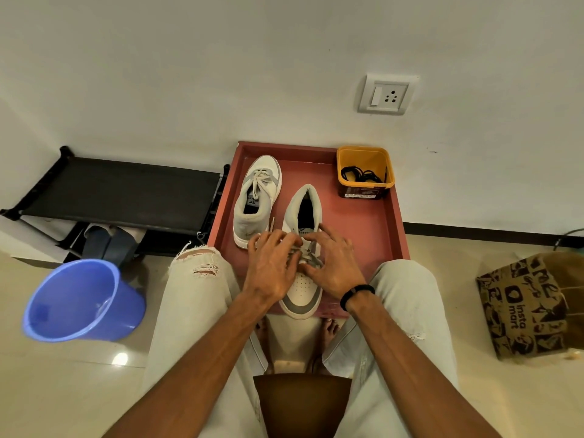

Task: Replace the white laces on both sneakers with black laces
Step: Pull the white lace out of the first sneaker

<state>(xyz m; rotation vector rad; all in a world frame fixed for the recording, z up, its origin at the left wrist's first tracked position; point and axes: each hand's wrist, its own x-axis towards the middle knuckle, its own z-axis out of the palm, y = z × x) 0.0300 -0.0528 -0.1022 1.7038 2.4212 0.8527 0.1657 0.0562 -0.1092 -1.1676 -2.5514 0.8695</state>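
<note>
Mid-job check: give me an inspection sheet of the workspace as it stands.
Surface: red tray on tiled floor, against the wall.
Job's things: near sneaker and far sneaker both white-laced; black laces in yellow tub.
Clutter: blue bucket, paper bag.
Grippers: left hand and right hand working the near sneaker's laces.
Cables: nothing seen.
Surroundings: black rack, wall socket.

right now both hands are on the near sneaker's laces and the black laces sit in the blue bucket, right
Not quite. The head view shows the black laces in the yellow tub, not the blue bucket. Both hands, left and right, are on the near sneaker's laces.
</note>
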